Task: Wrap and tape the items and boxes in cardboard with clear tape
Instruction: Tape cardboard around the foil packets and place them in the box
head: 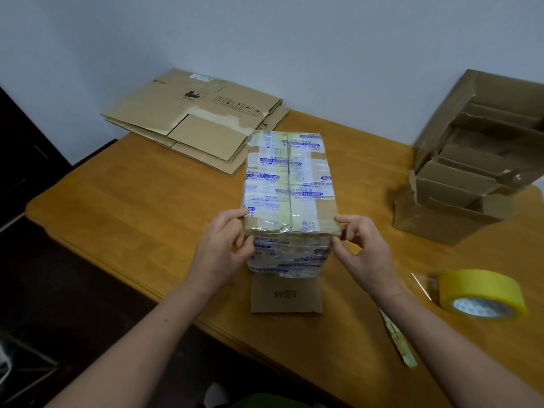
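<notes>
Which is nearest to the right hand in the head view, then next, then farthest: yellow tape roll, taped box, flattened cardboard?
1. The taped box, pinched at its near corner by the right hand.
2. The yellow tape roll, to the hand's right.
3. The flattened cardboard, far back left.

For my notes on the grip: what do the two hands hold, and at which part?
The taped box. The left hand grips its near top left corner, the right hand pinches its near top right corner.
</notes>
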